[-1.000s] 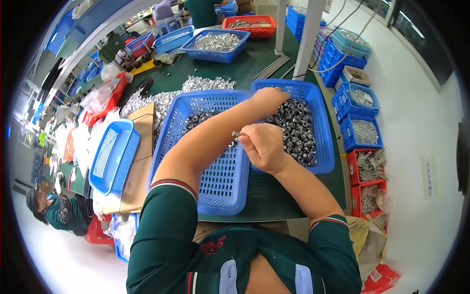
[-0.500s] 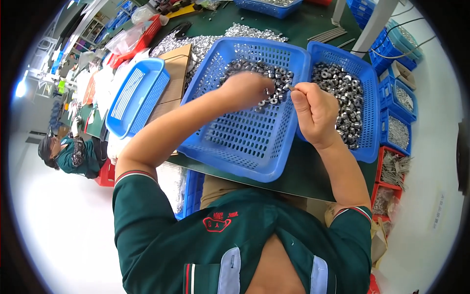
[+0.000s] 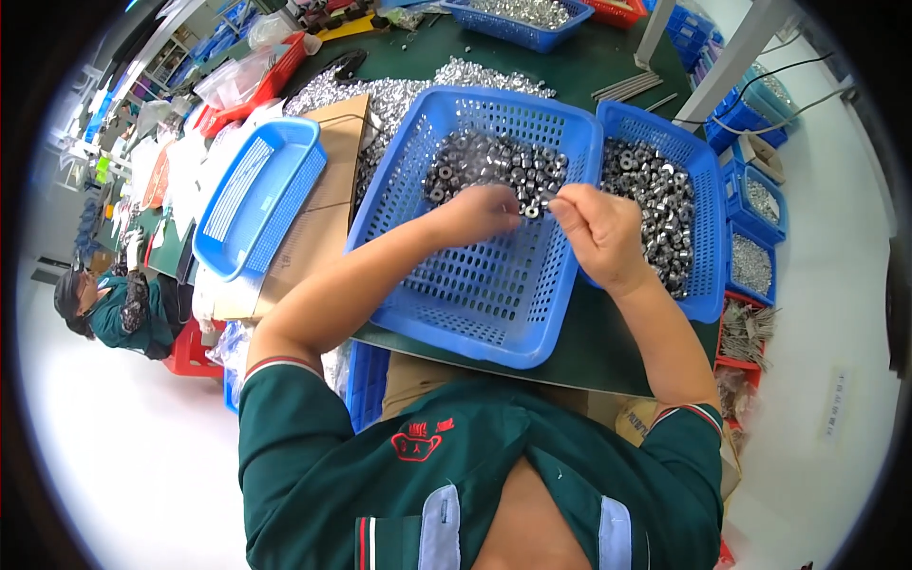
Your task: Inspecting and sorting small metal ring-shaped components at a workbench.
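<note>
A large blue perforated basket (image 3: pixel 475 337) stands before me, with a heap of small shiny metal rings (image 3: pixel 541 171) in its far part. Over this basket, just nearer than the heap, my left hand (image 3: pixel 475 215) is closed with curled fingers; what they hold, if anything, is hidden. My right hand (image 3: pixel 605 236) pinches thumb against fingers at the basket's right rim, and a small dark tip shows at the fingertips, too small to name. The two hands are close but apart. On the right, a second blue basket (image 3: pixel 712 237) is full of similar metal rings (image 3: pixel 665 199).
An emptier blue basket (image 3: pixel 214 252) sits on cardboard (image 3: pixel 318 214) at left. Shiny small parts (image 3: pixel 394 95) are spread behind, near metal rods (image 3: pixel 627 85). A white post (image 3: pixel 727 71) rises at far right, beside stacked bins (image 3: pixel 750 261). Another person (image 3: pixel 123 304) sits at far left.
My left hand has come back toward me from the heap, down and slightly right. My right hand has stayed pinched near the rim. The view has shifted slightly.
</note>
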A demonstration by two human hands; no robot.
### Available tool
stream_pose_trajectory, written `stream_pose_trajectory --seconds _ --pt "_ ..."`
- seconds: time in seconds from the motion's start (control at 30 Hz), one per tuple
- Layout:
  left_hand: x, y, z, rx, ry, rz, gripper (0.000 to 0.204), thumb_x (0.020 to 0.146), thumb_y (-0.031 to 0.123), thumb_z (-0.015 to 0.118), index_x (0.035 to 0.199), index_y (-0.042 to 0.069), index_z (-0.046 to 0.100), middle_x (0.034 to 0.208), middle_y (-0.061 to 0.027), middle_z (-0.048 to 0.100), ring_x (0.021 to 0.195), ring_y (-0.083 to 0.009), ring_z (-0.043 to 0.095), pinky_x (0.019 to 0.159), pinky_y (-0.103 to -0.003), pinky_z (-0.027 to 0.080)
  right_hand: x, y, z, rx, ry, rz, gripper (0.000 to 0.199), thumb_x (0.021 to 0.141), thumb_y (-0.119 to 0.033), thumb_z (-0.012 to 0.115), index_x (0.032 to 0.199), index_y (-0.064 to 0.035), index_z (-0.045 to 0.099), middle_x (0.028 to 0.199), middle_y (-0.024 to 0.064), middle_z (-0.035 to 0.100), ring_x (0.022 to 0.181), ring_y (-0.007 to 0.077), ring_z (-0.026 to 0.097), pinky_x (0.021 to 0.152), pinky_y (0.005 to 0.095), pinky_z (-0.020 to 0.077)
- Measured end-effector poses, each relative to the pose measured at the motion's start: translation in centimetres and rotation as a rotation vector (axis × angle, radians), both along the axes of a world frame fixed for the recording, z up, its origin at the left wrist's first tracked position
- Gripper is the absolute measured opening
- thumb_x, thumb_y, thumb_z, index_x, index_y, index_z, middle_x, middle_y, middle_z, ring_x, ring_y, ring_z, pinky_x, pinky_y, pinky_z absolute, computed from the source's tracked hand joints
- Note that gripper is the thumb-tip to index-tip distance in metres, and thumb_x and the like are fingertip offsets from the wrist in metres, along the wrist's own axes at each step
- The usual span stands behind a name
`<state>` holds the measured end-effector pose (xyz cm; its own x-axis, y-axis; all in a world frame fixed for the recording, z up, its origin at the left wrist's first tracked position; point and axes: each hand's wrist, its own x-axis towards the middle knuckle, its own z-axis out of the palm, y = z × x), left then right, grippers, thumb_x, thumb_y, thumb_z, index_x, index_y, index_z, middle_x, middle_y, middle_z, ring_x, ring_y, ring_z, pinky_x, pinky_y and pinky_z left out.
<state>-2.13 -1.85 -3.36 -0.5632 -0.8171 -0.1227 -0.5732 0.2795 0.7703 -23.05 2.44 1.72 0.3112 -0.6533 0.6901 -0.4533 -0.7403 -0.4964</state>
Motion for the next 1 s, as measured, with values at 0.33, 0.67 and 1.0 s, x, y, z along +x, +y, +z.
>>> stream_pose_trajectory --seconds 0.33,0.67,1.0 --pt "0.0 1.3 4.6 0.813 0.889 0.036 0.019 0.095 0.025 0.054 0.097 0.007 0.052 0.076 -0.0046 0.060 0.057 -0.0102 0.053 0.049 -0.021 0.039 0.4 -0.5 -0.7 -0.027 0.112 -0.002 0.010 0.084 -0.015 0.063 0.084 -0.0062 0.059 0.066 0.0086 0.060 0.057 0.0266 0.060 0.048 0.0347 0.0444" --pt "0.4 1.1 4.2 0.897 0.856 0.094 0.018 0.094 0.023 0.056 0.087 0.007 0.051 0.068 -0.0053 0.061 0.049 -0.0117 0.053 0.043 -0.024 0.041 1.2 -0.2 -0.1 -0.343 0.354 -0.041 0.014 0.077 -0.014 0.067 0.079 -0.0067 0.055 0.058 0.0055 0.050 0.050 0.0239 0.054 0.045 0.0338 0.0423" --pt "-0.4 1.5 5.7 0.503 0.756 0.132 0.017 0.091 0.012 0.060 0.091 -0.001 0.049 0.073 -0.0094 0.060 0.059 -0.0137 0.059 0.053 -0.026 0.049 0.7 -0.8 -0.4 0.142 0.137 0.006 0.021 0.089 -0.018 0.058 0.073 -0.0045 0.056 0.056 0.0116 0.056 0.052 0.0267 0.059 0.047 0.0355 0.0430"
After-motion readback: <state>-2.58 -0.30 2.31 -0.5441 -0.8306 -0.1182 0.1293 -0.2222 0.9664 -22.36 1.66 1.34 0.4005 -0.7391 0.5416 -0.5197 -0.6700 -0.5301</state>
